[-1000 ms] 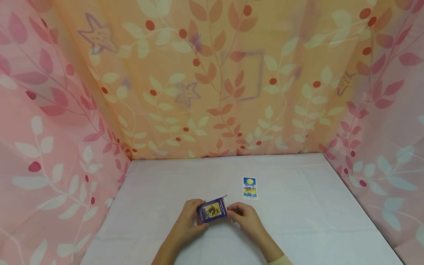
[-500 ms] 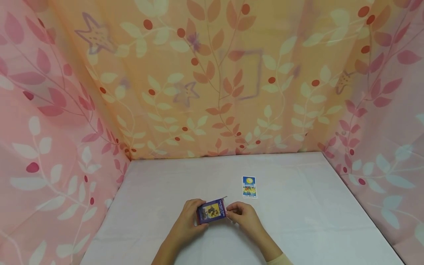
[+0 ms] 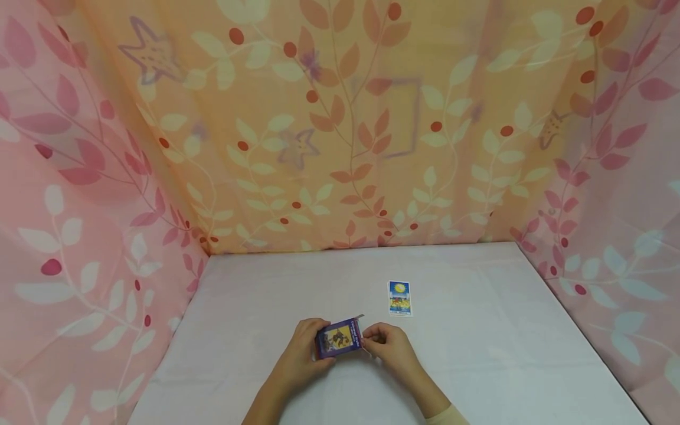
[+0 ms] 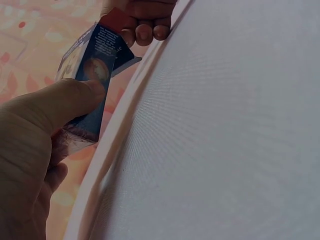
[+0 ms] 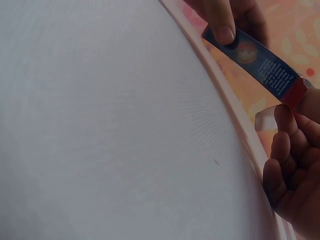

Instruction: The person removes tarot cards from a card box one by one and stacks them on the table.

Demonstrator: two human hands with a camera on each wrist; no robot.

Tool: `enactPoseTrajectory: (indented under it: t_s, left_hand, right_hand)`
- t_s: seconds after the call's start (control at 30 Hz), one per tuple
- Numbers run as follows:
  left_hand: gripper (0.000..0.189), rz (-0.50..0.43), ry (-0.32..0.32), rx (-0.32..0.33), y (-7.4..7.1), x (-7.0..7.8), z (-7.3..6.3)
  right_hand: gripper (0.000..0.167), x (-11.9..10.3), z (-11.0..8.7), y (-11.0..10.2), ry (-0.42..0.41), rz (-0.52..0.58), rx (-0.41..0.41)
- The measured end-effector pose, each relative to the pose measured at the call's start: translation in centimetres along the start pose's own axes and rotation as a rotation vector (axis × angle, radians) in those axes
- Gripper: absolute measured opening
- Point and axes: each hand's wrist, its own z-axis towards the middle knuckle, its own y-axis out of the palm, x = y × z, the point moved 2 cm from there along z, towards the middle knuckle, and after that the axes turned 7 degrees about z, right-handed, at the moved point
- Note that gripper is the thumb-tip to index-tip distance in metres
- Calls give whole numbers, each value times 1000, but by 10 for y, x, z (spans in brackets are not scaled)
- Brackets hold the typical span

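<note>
A dark blue and purple tarot card box point(image 3: 339, 338) with a yellow picture on its front is held over the white table by both hands. My left hand point(image 3: 304, 354) grips its left end, the thumb along the narrow side, as the left wrist view shows. At the right end, where flaps stand out, my right hand point(image 3: 392, 347) pinches the edge with thumb and forefinger. A red flap point(image 4: 118, 20) shows there in the left wrist view, and a pale flap point(image 5: 266, 120) sticks out beside the fingers in the right wrist view. The inside of the box is hidden.
A tarot card point(image 3: 400, 298) with a sun on a blue ground lies face up on the white table point(image 3: 255, 295), behind and to the right of the box. Patterned leaf-print curtains point(image 3: 350, 118) enclose the table at the back and both sides.
The hands and box hold nearly the same place; the right fingers shift slightly at the box's end. The card stays where it lies, with only a small drift of the whole view.
</note>
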Motion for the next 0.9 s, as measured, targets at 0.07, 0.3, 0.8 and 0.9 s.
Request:
enactPoseTrajectory:
  t_s: [0.07, 0.3, 0.8, 0.9]
  left_hand:
    - [78, 8, 1, 3, 0, 0, 0]
    - [76, 31, -8, 2, -1, -1, 0]
    - [78, 60, 6, 21, -1, -2, 0]
    - [78, 71, 15, 23, 0, -4, 0]
  right_hand:
    - [13, 0, 0, 0, 1, -7, 2]
    - [12, -1, -1, 0, -29, -44, 14]
    - [12, 3, 0, -4, -57, -94, 75]
    - [11, 3, -1, -5, -54, -75, 101]
